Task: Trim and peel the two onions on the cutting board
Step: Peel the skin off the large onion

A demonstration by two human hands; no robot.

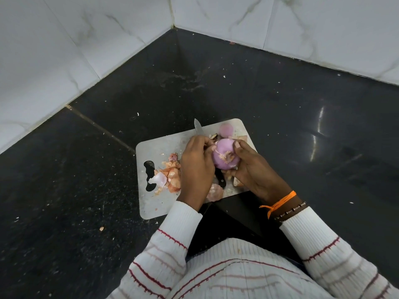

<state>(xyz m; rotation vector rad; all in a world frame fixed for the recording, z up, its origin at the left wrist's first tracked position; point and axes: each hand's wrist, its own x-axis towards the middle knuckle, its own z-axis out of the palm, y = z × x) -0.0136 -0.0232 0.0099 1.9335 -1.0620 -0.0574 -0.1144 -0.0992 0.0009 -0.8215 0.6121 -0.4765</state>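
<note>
Onion point(224, 155) sat lifted clear of the cutting board point(164, 147), caught between the two hands and turned so that its ragged root end faced up toward the camera. The right hand point(248, 167) cupped it from the far side and beneath, its grip curled round the bulb with the thumb pressing on the top edge. The left hand point(196, 165) lay just beside it on the other flank, its grip narrow, fingertips pinching at the skin near the upper rim. The bulb's axis, root to tip, ran roughly toward the viewer, so the remaining skin probably had to come away sideways, out toward the left grip. The knife point(199, 128) lay on the board under both hands, blade pointing away beyond the left grip, handle showing below the onion. Peelings point(170, 175) were heaped left of the left grip; a pale peeled piece point(226, 128) rested beyond the onion.
</note>
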